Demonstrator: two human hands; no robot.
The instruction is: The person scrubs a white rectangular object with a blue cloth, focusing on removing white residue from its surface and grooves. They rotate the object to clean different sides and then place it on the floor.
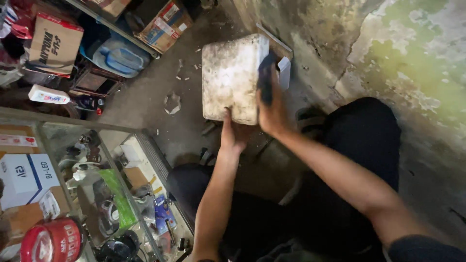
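A dirty white square block (229, 76), like a foam box or slab, stands on the concrete floor in front of my knees. My left hand (233, 133) grips its near lower edge from below. My right hand (270, 104) is pressed against its right side, fingers spread up along the edge. A small pale flat piece (284, 72) sits just behind the block's right edge, partly hidden by my fingers. My legs in dark trousers (359, 140) are folded under me.
A stained, peeling wall (412, 63) runs along the right. On the left, a glass display case (87, 184) holds boxes and small parts. Cardboard boxes (54, 42) and a blue plastic container (121, 57) sit under a shelf beyond. Small debris lies on the floor.
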